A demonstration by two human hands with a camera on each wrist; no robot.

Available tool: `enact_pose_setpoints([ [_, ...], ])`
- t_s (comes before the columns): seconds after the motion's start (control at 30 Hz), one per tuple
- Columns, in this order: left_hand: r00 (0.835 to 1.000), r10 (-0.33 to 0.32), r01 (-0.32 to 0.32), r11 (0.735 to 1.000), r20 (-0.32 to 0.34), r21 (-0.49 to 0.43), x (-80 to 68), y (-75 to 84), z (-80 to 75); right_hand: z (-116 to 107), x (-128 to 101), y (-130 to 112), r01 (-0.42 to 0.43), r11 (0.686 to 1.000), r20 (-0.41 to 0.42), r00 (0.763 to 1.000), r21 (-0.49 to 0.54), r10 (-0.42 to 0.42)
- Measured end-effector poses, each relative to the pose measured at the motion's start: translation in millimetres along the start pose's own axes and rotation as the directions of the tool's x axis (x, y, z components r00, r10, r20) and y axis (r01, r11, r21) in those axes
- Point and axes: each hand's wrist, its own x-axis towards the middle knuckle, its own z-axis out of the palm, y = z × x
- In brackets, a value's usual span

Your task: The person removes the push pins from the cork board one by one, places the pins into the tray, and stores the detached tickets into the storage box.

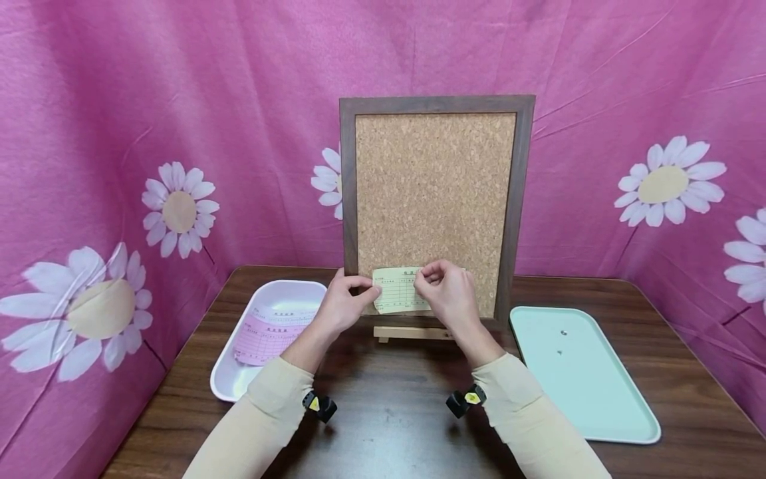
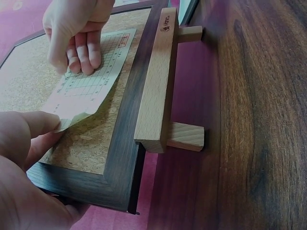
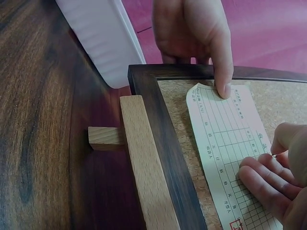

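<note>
A pale yellow-green printed form slip lies against the lower part of the cork board, which stands upright in a dark wooden frame. My left hand pinches the slip's left end between thumb and finger; in the right wrist view its other fingers reach behind the frame. At the slip's top edge, my right hand has thumb and forefinger together on a tiny thumbtack, mostly hidden by the fingertips. The remaining right fingers rest curled on the slip. In the left wrist view the slip's lower edge lifts off the cork.
To the left stands a white basin with pink form slips in it. A mint-green tray at right bears two small metal tacks. A light wooden easel ledge supports the board above the dark wooden table.
</note>
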Motion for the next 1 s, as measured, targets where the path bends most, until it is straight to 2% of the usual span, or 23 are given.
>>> enact_pose_setpoints([
  [0.33, 0.999, -0.040, 0.040, 0.999, 0.001, 0.017, -0.9, -2.2, -4.0, -3.7, -3.2, 1.6, 0.006, 1.000, 0.007, 1.000, 0.016, -0.006],
  [0.63, 0.999, -0.033, 0.034, 0.999, -0.020, 0.031, 0.4, -4.9, -11.4, -10.2, -5.5, 4.5, -0.004, 0.999, -0.001, 1.000, 0.037, 0.004],
  [1.0, 0.999, -0.010, 0.009, 1.000, -0.046, -0.014, 0.0, -5.0, -17.8, -19.1, -6.9, 7.2, 0.022, 0.997, -0.012, 1.000, 0.069, -0.022],
])
